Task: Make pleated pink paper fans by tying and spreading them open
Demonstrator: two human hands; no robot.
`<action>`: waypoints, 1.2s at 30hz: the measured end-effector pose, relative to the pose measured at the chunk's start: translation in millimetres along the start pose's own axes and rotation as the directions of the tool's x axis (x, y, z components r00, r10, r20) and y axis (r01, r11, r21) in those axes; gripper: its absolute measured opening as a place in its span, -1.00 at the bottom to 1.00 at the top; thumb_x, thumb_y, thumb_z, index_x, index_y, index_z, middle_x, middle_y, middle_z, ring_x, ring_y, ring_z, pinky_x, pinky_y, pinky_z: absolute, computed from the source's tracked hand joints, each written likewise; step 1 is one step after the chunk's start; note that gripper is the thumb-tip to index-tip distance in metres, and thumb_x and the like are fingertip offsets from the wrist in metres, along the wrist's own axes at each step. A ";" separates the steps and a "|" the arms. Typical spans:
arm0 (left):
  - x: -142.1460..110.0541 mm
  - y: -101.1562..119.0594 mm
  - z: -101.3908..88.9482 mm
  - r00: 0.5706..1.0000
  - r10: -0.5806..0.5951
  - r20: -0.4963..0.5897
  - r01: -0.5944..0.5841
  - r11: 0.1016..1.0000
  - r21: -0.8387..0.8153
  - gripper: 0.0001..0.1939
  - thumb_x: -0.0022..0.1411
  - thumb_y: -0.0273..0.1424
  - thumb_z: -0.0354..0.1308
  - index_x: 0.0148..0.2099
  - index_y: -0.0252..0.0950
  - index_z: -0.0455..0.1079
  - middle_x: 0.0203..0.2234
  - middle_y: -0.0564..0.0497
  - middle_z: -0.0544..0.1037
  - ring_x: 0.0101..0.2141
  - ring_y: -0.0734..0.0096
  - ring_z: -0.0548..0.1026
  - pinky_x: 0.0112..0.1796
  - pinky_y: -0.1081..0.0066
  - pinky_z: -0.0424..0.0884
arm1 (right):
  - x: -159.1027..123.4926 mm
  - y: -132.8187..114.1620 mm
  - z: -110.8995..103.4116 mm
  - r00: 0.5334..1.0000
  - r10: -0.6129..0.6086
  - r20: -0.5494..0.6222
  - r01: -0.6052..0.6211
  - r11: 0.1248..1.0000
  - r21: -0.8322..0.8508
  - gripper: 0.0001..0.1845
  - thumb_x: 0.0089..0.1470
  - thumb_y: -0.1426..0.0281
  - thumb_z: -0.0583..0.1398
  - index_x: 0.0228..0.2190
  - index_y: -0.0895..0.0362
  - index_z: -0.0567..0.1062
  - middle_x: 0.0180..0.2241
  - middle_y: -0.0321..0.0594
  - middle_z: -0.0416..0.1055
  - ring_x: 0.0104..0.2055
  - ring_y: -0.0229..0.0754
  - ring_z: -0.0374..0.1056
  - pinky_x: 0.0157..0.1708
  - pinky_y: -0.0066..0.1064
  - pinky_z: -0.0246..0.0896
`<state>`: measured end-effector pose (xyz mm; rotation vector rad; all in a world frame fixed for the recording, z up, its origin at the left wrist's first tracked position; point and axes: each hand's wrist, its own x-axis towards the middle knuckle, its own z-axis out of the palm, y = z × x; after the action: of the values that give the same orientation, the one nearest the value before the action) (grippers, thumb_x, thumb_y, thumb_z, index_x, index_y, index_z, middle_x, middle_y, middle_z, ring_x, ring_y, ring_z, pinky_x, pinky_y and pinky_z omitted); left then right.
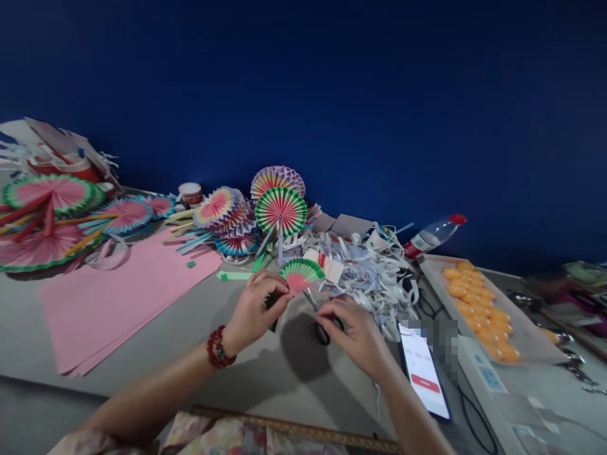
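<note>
My left hand (pixel 258 303) pinches the base of a small pleated paper fan (pixel 300 274), pink with green and red edging, held half spread above the grey table (pixel 265 373). A red bead bracelet (pixel 217 347) circles that wrist. My right hand (pixel 356 332) is closed around black-handled scissors (pixel 321 323), whose blades point up toward the fan's base. Both hands hover just in front of a heap of white and blue paper strips (pixel 374 278).
Finished round paper fans (pixel 281 210) stand at the back, more lie at far left (pixel 47 196). Pink paper sheets (pixel 114 297) lie left. A phone (pixel 423 373) lies right of my hand, beside a tray of orange balls (pixel 478 309), a plastic bottle (pixel 434 235) and a tape roll (pixel 190 193).
</note>
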<state>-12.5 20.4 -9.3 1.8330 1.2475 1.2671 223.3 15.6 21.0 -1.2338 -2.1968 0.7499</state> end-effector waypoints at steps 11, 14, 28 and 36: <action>1.0 17.4 8.1 0.866 -0.361 0.345 0.498 0.564 -0.659 -0.73 0.13 -0.21 0.35 -0.37 -0.29 0.42 -0.45 0.03 0.52 -0.43 0.45 0.40 -0.28 0.46 0.31 | 5.5 -0.7 6.5 0.997 0.017 -0.074 -0.020 0.999 -0.032 -0.90 0.18 0.35 0.22 -0.36 0.04 0.55 -0.51 -0.31 0.40 -0.36 -0.16 0.32 -0.33 -0.40 0.09; 0.4 20.1 13.8 0.830 -0.392 0.398 0.553 0.481 -0.680 -0.72 0.08 -0.24 0.40 -0.39 -0.32 0.42 -0.54 0.10 0.44 -0.51 0.54 0.31 -0.39 0.52 0.23 | 7.7 -1.4 6.9 0.991 -0.053 -0.125 0.045 0.997 -0.069 -0.89 0.18 0.37 0.23 -0.37 0.05 0.56 -0.51 -0.30 0.41 -0.36 -0.15 0.30 -0.29 -0.36 0.07; 14.2 24.4 14.1 0.832 -0.318 0.454 0.550 0.571 -0.609 -0.73 0.07 -0.24 0.37 -0.41 -0.33 0.45 -0.51 0.07 0.50 -0.43 0.44 0.39 -0.31 0.45 0.27 | 12.5 6.0 5.5 0.997 0.020 -0.079 -0.014 0.997 0.070 -0.89 0.16 0.33 0.24 -0.36 0.04 0.59 -0.46 -0.30 0.47 -0.39 -0.20 0.34 -0.38 -0.44 0.15; 16.2 17.3 5.7 0.837 -0.321 0.443 0.537 0.639 -0.551 -0.74 0.16 -0.21 0.30 -0.36 -0.30 0.43 -0.42 0.00 0.58 -0.35 0.35 0.49 -0.23 0.40 0.33 | 14.1 4.9 -19.0 0.999 0.009 0.047 -0.006 0.998 -0.069 -0.83 0.20 0.31 0.18 -0.33 0.03 0.59 -0.41 -0.28 0.50 -0.36 -0.18 0.38 -0.35 -0.43 0.18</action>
<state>1.0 28.7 9.2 1.0572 0.8314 0.9231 232.3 34.2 33.6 -1.2706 -2.2743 0.7193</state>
